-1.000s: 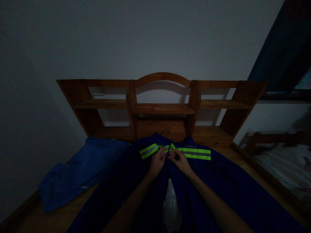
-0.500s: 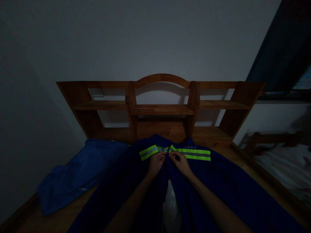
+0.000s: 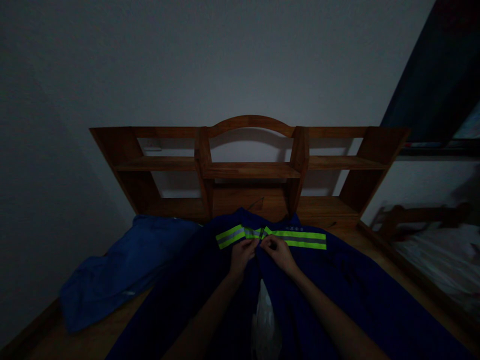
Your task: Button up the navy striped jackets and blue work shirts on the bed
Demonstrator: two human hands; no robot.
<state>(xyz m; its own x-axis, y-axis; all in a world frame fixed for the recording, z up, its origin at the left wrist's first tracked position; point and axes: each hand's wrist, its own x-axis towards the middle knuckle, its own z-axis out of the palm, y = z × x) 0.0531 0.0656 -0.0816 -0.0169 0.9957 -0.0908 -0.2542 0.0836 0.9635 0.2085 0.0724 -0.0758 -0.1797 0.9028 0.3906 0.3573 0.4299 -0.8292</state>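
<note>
A dark blue work jacket [image 3: 337,280] with yellow-green and grey reflective bands lies spread out, its collar toward the shelf. At the front opening, level with the bands, my left hand [image 3: 243,256] pinches one edge of the jacket. My right hand [image 3: 278,252] pinches the opposite edge, thumb and finger together, almost touching the left. Any button or zip between the fingertips is too small and dark to make out. Below the hands the front gapes, and a pale, shiny plastic-like thing [image 3: 265,320] shows through the gap.
Behind the jacket stands a wooden headboard shelf [image 3: 251,171] against the wall. A lighter blue cloth [image 3: 123,270] lies at the left on the wooden surface [image 3: 108,320]. At the right are a wooden rail [image 3: 427,215] and whitish bedding or plastic [image 3: 446,255].
Both hands stay at the jacket's front edges, with only a slight shift of the fingers. The whole view has moved very slightly.
</note>
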